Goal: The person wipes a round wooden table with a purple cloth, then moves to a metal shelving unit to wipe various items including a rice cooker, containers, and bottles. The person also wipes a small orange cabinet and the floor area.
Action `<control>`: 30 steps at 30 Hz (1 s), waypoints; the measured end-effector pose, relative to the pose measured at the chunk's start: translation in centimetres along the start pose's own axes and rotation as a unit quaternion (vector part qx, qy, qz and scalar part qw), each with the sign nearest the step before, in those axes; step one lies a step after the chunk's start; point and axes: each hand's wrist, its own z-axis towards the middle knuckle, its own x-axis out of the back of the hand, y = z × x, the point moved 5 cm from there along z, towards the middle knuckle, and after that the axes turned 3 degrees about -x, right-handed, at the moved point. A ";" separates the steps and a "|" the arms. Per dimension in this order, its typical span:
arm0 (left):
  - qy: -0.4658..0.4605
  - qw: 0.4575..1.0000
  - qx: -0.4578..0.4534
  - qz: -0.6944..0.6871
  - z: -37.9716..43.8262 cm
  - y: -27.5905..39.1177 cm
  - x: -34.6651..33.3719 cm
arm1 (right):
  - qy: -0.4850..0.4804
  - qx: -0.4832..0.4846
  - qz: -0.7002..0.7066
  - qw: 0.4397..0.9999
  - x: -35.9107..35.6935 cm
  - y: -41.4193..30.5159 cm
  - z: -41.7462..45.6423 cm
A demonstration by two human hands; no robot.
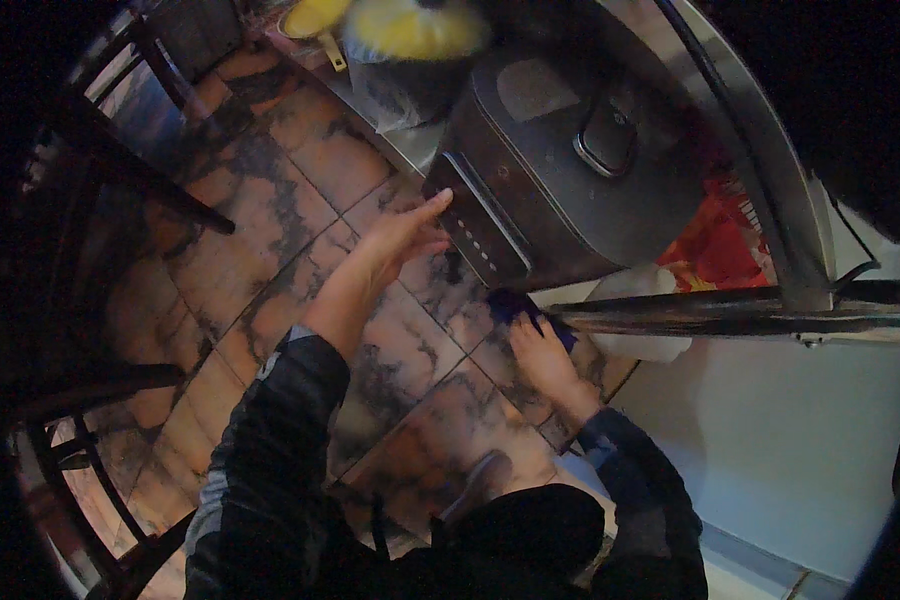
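A dark rice cooker (555, 172) with a metal lid handle stands before me on a low surface. My left hand (409, 232) is at its front panel, thumb raised and fingers spread, holding nothing. My right hand (544, 352) lies on a dark purple cloth (511, 304) at the near lower corner of the cooker, its fingers bent over the cloth. The palm side of my right hand is hidden.
Behind the cooker are a blurred yellow item (416, 30) over a bag-lined container (397, 86) and a yellow-handled utensil (334, 52). A metal rail (667, 315) and red packaging (720, 247) are at right. Dark wooden chairs (97, 379) stand left on the tiled floor (390, 375).
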 end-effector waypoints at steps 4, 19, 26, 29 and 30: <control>0.015 0.999 0.022 0.018 0.3 0.0 0.3 | -0.059 -0.069 0.109 0.990 1.4 0.2 -1.6; -0.157 0.972 0.151 -0.093 -3.5 -5.0 2.2 | 0.223 -0.084 0.412 0.879 22.3 2.0 9.5; 0.216 0.971 0.058 -0.090 -0.6 1.0 10.9 | 0.442 -0.109 0.130 0.881 30.0 8.6 6.3; 0.228 0.943 -0.191 -0.148 2.7 5.6 10.7 | 0.416 -0.201 0.071 0.884 29.9 13.2 6.7; 0.195 0.950 -0.227 -0.089 4.3 7.0 9.9 | 0.393 -0.225 0.086 0.887 29.3 14.0 7.2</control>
